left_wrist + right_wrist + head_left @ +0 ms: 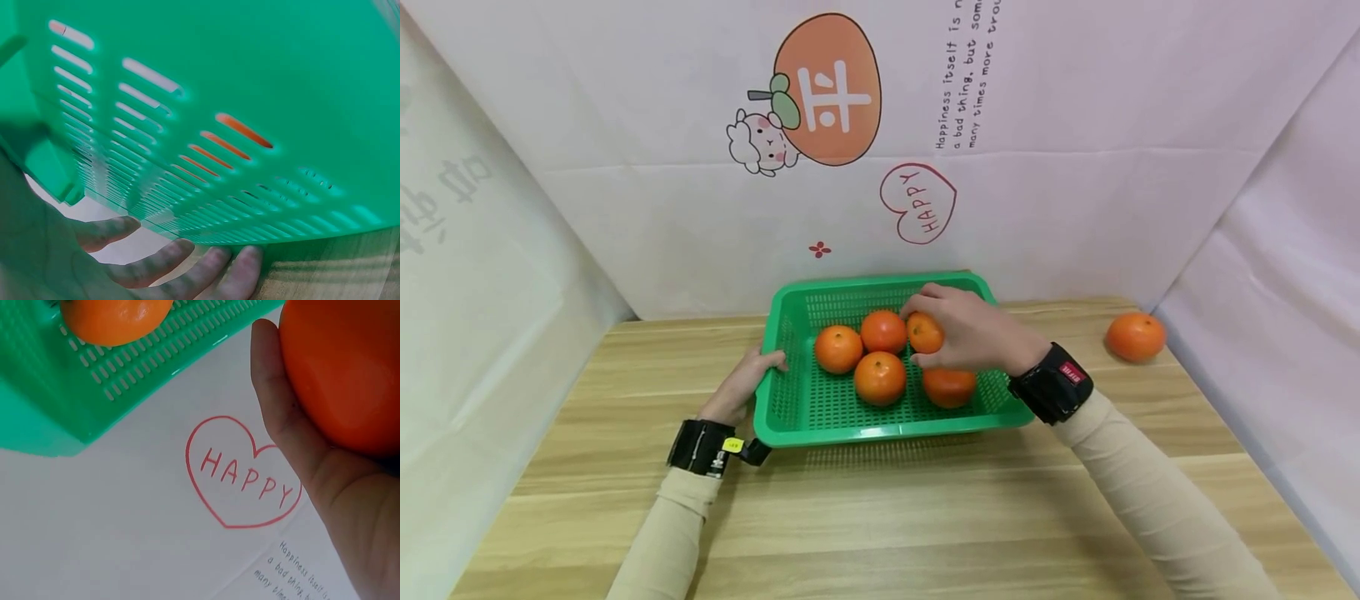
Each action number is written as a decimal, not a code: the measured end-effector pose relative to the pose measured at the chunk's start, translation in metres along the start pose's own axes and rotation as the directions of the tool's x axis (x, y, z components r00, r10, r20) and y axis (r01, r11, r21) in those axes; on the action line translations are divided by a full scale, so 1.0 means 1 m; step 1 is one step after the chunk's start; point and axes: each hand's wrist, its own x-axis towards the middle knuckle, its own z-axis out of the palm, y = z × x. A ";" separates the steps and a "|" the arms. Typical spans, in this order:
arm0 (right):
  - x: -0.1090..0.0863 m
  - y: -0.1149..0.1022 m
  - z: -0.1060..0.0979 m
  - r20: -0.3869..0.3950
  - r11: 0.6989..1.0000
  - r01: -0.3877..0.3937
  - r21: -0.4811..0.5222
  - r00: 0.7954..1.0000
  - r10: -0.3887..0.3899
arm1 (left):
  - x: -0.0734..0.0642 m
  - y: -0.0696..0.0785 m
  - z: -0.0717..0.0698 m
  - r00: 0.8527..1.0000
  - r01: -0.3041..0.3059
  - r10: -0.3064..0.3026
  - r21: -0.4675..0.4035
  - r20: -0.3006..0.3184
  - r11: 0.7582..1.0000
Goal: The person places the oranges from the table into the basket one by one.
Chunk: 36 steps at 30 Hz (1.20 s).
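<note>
A green plastic basket [865, 434] sits at the back of the wooden table, with several oranges in it. My left hand [741, 385] grips its left rim, thumb over the edge; in the left wrist view the fingers [156, 262] lie against the slotted outer side. My right hand [981, 332] reaches into the basket from the right, its thumb and fingers around an orange [924, 333]. That held orange [350, 375] fills the upper right of the right wrist view. Another orange [950, 387] lies just below this hand, partly covered by it.
One more orange [1136, 337] lies outside the basket at the table's right end. A white printed cloth [1037, 225] hangs right behind the basket, and cloth also encloses both sides. Wood-grained tabletop [865, 525] stretches in front of the basket.
</note>
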 end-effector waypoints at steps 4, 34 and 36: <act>0.007 -0.002 0.006 0.007 0.999 0.027 -0.020 1.000 -0.027 | 0.000 -0.001 0.000 1.000 -0.005 0.005 -0.003 0.005 1.000; 0.057 -0.030 0.043 0.162 0.992 0.103 -0.076 0.983 -0.090 | 0.001 -0.001 0.000 1.000 -0.009 0.009 -0.018 0.009 1.000; 0.058 -0.032 0.044 0.173 0.991 0.108 -0.075 0.980 -0.094 | 0.001 -0.001 0.000 1.000 -0.011 0.011 -0.018 0.015 1.000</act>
